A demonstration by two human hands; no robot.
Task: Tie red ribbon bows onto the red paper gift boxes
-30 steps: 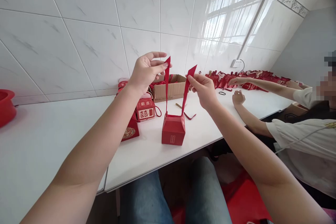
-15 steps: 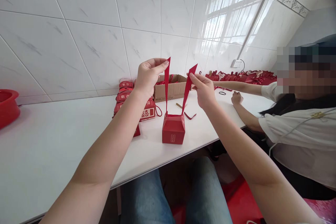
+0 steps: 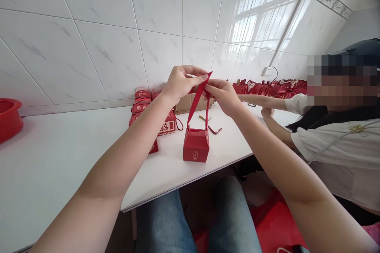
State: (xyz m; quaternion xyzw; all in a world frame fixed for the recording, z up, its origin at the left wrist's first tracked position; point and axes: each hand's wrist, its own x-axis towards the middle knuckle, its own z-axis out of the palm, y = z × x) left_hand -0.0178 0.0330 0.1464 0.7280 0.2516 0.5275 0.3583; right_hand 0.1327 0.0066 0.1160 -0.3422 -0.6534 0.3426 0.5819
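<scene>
The hands have just come together: a half second ago they held the two ends of the ribbon apart, and now those ends meet above the box. The left hand pinches one slanted end between thumb and fingers; the right hand, just beside it, pinches the other, slightly lower. The ribbon thus makes a tall, narrow loop, which I take as lining up the ends for joining; no knot shows, and the fingers hide how they overlap.

The box has not moved. It stands upright on the table, below both hands and touching neither. It is plain red, with a small pale label on its front and an upper panel sloping back; a ribbon side rises from each top corner. The left side looks broad and flat, the right narrower. Beyond the box, below the right hand, lies a loose strip.
</scene>
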